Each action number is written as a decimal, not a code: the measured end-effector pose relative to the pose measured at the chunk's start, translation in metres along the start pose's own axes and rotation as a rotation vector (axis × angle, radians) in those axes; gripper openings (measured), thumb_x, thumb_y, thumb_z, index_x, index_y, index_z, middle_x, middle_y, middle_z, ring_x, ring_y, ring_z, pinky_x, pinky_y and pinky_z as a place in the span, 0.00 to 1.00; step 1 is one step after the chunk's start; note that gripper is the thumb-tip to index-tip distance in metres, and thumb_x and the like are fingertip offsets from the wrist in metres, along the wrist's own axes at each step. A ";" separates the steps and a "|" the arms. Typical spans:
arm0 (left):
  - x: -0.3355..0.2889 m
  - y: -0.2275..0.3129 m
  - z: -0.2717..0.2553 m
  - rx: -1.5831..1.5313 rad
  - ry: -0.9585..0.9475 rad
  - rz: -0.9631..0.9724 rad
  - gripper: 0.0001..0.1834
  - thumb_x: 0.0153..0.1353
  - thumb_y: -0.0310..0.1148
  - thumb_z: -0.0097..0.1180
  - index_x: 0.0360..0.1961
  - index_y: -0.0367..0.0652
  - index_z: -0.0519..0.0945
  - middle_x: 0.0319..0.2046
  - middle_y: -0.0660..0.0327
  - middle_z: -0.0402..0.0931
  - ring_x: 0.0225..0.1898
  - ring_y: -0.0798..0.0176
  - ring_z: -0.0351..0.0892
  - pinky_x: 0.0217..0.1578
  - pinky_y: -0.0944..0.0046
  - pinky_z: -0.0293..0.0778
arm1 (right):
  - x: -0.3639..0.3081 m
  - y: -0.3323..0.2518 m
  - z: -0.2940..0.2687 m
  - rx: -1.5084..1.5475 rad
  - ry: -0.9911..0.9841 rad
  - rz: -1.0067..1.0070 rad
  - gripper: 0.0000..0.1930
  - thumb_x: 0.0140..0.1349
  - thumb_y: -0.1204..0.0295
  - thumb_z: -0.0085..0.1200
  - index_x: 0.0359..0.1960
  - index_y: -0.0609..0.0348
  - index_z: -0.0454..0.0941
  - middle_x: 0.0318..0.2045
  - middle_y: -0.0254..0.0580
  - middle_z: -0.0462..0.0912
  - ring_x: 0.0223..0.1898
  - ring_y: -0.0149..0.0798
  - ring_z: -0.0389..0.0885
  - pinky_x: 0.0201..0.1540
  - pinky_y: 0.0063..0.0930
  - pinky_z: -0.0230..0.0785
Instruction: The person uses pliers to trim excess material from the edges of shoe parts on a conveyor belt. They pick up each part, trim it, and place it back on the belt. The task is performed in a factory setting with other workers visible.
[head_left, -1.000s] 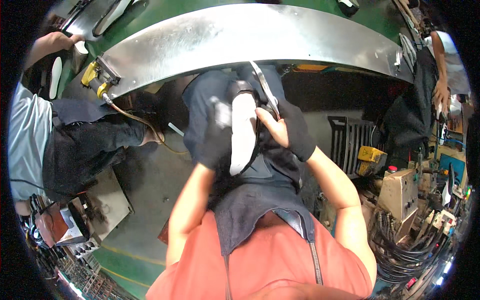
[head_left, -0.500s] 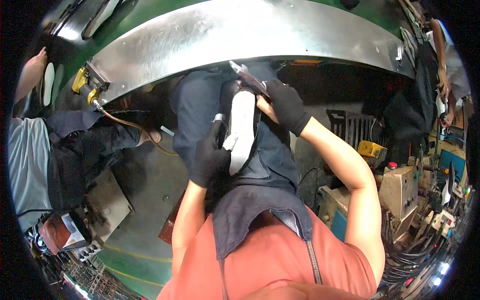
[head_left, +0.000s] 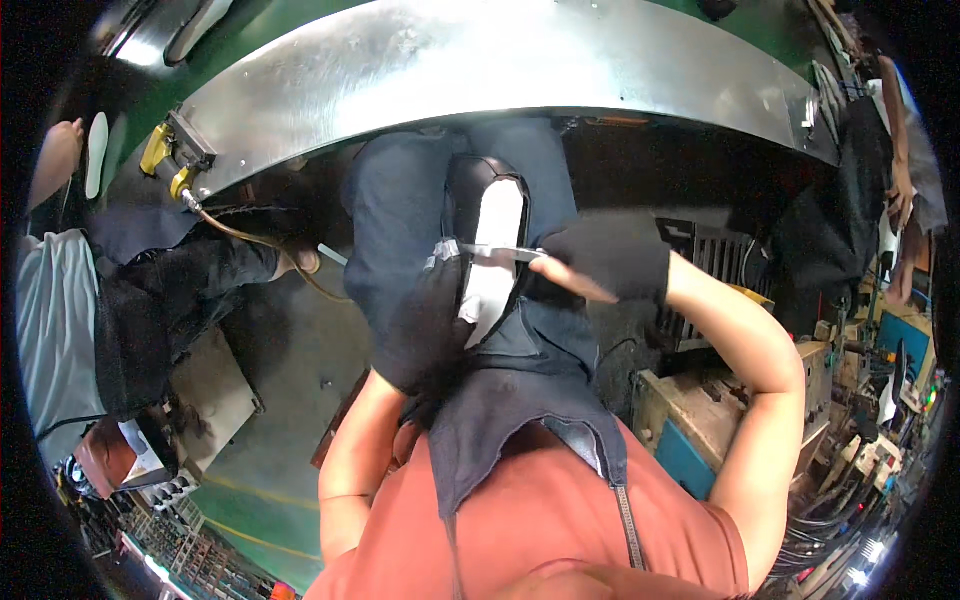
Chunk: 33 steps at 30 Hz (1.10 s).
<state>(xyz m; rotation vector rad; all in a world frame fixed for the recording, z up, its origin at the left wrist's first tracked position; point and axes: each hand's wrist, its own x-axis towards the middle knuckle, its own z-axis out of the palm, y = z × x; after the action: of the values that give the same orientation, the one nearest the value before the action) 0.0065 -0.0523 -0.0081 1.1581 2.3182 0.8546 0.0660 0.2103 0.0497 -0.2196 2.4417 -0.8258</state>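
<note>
A black shoe upper (head_left: 472,190) rests on my thighs with its underside up and its toe pointing away from me. Along it lies a white insole (head_left: 500,215), wrinkled near the heel end. My left hand (head_left: 425,315), in a black glove with pale tape at the fingertips, grips the shoe's left side. My right hand (head_left: 595,262), gloved in black with bare finger showing, is closed on a slim metal hand tool (head_left: 500,252). This tool lies across the middle of the insole, its tip near my left fingertips. Motion blurs it, and its exact kind cannot be made out.
A shiny metal bench (head_left: 480,70) curves across beyond my knees. On its left end rests a yellow air stapler (head_left: 160,155) with a hose (head_left: 245,242). Another person's leg (head_left: 200,285) is at left. Machinery (head_left: 700,410) stands close on my right, with a person's arm (head_left: 900,160) beyond it.
My right hand has drawn the metal tool from the toe back toward me, to mid-insole. The black toe is now uncovered. My left hand has shifted slightly along the shoe.
</note>
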 end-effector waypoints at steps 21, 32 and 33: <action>-0.015 -0.013 0.057 -0.465 0.155 -0.194 0.44 0.59 0.31 0.54 0.70 0.35 0.43 0.58 0.42 0.66 0.57 0.48 0.70 0.56 0.57 0.66 | -0.014 -0.002 0.051 0.343 0.160 -0.091 0.19 0.69 0.57 0.45 0.37 0.63 0.77 0.28 0.56 0.79 0.28 0.50 0.78 0.34 0.39 0.70; -0.012 -0.004 0.073 -0.704 0.155 -0.548 0.29 0.65 0.37 0.51 0.63 0.34 0.62 0.55 0.44 0.71 0.56 0.56 0.72 0.58 0.59 0.66 | -0.049 -0.028 0.034 0.411 -0.234 0.370 0.25 0.72 0.53 0.36 0.43 0.65 0.75 0.32 0.58 0.80 0.33 0.51 0.79 0.39 0.39 0.70; -0.013 -0.010 0.077 -0.658 0.144 -0.502 0.32 0.60 0.38 0.58 0.60 0.34 0.62 0.52 0.45 0.72 0.53 0.55 0.74 0.55 0.58 0.68 | -0.047 -0.036 0.025 0.347 -0.191 0.296 0.25 0.72 0.53 0.36 0.43 0.65 0.75 0.32 0.59 0.79 0.32 0.53 0.79 0.39 0.40 0.70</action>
<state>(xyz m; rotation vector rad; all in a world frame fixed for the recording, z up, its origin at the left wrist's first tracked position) 0.0542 -0.0408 -0.0700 0.2343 2.0251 1.3680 0.1179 0.1833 0.0762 0.1804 2.0480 -1.0222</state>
